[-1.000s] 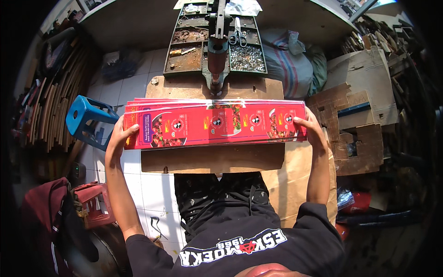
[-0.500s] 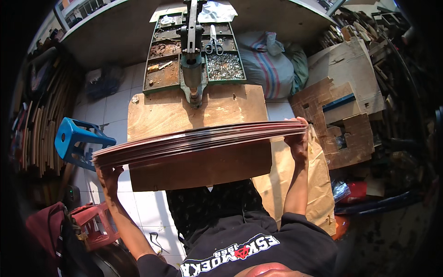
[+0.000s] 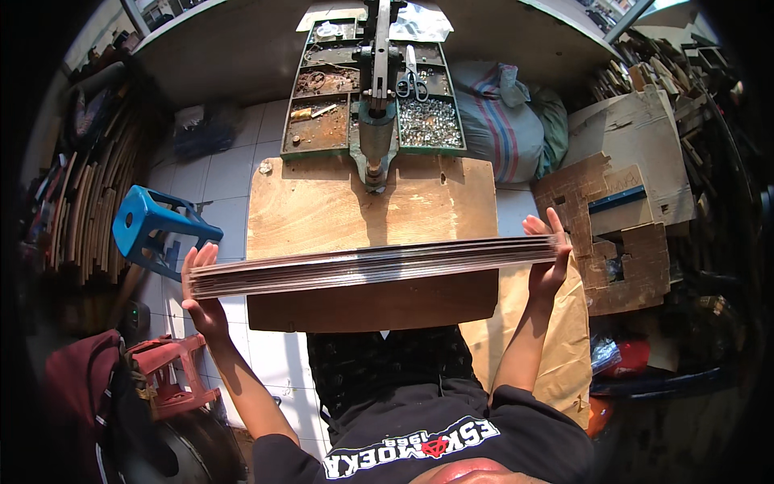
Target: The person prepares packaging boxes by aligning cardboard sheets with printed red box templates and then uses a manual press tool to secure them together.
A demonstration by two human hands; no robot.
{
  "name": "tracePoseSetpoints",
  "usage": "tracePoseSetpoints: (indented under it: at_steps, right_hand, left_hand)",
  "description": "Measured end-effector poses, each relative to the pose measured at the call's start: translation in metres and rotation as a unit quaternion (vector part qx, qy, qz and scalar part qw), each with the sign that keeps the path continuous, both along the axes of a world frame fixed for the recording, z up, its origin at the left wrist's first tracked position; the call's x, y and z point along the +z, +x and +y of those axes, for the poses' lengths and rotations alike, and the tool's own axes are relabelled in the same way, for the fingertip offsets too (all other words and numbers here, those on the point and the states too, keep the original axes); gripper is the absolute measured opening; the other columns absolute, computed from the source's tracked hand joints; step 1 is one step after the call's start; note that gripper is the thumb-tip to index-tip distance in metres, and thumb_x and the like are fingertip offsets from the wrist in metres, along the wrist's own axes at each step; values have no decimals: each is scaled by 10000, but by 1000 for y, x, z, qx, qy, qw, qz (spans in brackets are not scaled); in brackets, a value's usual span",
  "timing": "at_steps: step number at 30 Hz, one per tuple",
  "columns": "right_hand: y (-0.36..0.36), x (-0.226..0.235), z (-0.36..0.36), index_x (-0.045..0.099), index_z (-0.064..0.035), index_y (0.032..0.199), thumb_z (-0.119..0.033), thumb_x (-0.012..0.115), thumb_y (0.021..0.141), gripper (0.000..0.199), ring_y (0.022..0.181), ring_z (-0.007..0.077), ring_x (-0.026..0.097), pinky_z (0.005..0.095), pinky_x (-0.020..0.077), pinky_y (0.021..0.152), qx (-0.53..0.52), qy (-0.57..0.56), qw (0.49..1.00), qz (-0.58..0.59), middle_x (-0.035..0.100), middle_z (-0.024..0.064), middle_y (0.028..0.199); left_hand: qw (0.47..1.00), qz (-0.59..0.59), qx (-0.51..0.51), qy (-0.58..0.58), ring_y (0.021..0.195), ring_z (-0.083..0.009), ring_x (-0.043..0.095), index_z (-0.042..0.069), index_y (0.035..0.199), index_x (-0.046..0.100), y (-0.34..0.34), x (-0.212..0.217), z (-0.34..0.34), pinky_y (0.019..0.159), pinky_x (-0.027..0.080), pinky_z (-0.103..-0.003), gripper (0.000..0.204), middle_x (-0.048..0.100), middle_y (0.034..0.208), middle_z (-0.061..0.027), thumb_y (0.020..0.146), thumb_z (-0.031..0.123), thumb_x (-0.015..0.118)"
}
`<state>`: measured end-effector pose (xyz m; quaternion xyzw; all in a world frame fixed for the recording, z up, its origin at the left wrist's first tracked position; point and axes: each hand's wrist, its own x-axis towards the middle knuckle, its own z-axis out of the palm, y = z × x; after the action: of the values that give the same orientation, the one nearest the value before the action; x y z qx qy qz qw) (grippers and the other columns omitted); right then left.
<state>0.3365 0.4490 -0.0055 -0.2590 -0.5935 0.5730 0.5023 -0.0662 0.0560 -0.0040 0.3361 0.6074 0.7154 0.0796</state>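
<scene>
While I watched from afar through the head camera, the left hand (image 3: 208, 313) and the right hand (image 3: 548, 276) had a stack of thin sheets (image 3: 375, 268) clamped between them, one at each end. I saw the left hand with its thumb on the near side and its fingers extended at the far side; the right hand bore against the other end, its fingers spread and pointing up. The stack was turned edge-on to me, its many layers showing as lines, and its right end sat a little farther out than its left. It lay across my view of the wooden desk (image 3: 314, 211), reaching past both sides; I could not tell whether its lower edge touched the wood.

Beyond it I made out a metal press (image 3: 376, 135), and behind that a tray (image 3: 435, 151) with compartments, where scissors (image 3: 412, 85) rested near a heap of small shiny pieces (image 3: 434, 123). Off to the left I had a blue stool (image 3: 143, 224), and to the right, brown paper (image 3: 548, 351).
</scene>
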Motion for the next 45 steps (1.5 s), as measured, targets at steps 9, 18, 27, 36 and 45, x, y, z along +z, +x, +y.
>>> tracePoseSetpoints:
  at_steps: [9,18,27,36,45]
  right_hand:
    - [-5,-2,-6,372,67,1416,-697,418,900,924,1264,321,508,432,280,1128,4,-25,998,55,553,238,1319]
    - [-11,5,-1,395,14,1424,-453,420,982,643,1301,291,468,438,269,1126,-46,-45,998,-13,518,199,1378]
    - [-7,-8,0,417,21,1400,-324,457,942,575,1186,293,560,403,354,1071,-25,-61,997,39,578,224,1287]
    - [-12,-11,5,637,41,994,-163,542,817,286,822,246,640,361,503,847,-177,-108,977,53,638,135,820]
    - [-15,-3,7,610,29,909,-163,551,804,226,733,224,617,339,531,754,-181,-122,974,61,600,121,790]
  left_hand:
    - [998,-41,40,14,1391,-390,341,-40,1438,320,17,1,9,1156,243,-490,995,402,1443,-281,855,763,404]
    - [994,-70,79,2,1314,-376,449,-52,1275,521,15,4,13,1147,250,-482,758,499,1361,-270,915,614,477]
    - [981,-140,135,20,1252,-309,516,-42,1201,587,20,4,13,1097,304,-424,523,584,1279,-244,831,324,532]
    - [975,-154,155,26,1265,-353,504,-74,1297,515,15,11,24,1130,274,-442,546,565,1294,-261,839,222,488]
    - [935,324,127,61,1153,-344,550,76,1158,481,158,72,96,1066,368,-537,353,543,1216,-161,935,328,587]
